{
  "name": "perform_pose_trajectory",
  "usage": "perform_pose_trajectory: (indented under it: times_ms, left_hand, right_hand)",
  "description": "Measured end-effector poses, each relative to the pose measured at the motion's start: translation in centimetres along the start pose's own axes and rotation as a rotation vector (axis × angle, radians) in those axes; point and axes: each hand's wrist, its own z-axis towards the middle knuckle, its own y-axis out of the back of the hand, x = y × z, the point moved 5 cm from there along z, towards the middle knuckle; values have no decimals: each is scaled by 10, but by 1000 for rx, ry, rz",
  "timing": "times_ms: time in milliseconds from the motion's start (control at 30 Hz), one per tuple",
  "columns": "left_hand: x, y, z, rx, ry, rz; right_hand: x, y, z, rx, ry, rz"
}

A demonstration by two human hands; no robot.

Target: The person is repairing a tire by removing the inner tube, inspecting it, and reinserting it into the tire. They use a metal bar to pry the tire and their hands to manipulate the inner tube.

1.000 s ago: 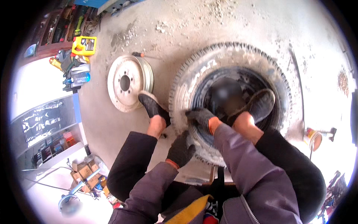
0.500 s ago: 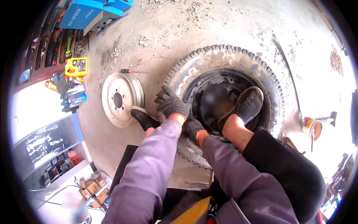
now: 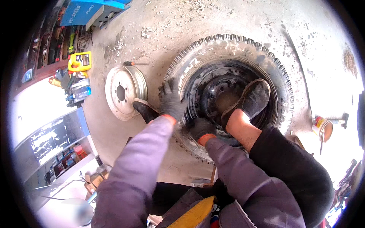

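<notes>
Hands (image 3: 202, 129) extend forward over the tire (image 3: 228, 52), left fingers (image 3: 167, 86) spread.

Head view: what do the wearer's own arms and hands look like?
The left hand and right hand wear dark grey to black gloves with bright orange cuffs. Long, plain sleeves in greyish purple cover the arms; no markings show on them.

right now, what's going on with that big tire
A person is working at a large tire lying on its side, with a black rim inside it. Their gloved left hand is spread over the tire's left part, blurred, so contact is unclear; the right hand, also gloved, is at the tire's inner edge. The right shoe is over the black rim. A white rim sits apart to the left, near a screwdriver.
</notes>
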Motion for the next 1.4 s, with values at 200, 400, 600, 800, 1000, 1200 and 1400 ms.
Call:
perform_pose_trajectory:
  times_ms: [200, 400, 600, 800, 1000, 1200, 1400]
  left_hand:
    - [60, 48, -48, 30, -226, -194]
    - [-8, 22, -73, 325, -455, 32]
    - [-11, -40, -37, 341, -506, 395]
    - [-13, -63, -28, 434, -405, 349]
    - [-34, -75, -15, 587, -427, 405]
    - [0, -47, -20, 836, 30, -818]
    - [74, -21, -150, 536, 143, -869]
  right_hand:
    - [5, 2, 9, 44, 16, -22]
    - [-16, -4, 25, 51, 40, -46]
    - [-7, -10, 2, -90, 101, -28]
    - [13, 22, -19, 49, 232, -151]
    - [-1, 13, -13, -423, 546, -191]
    - [-71, -59, 26, 231, 312, -462]
    - [-7, -9, -9, 252, 334, -329]
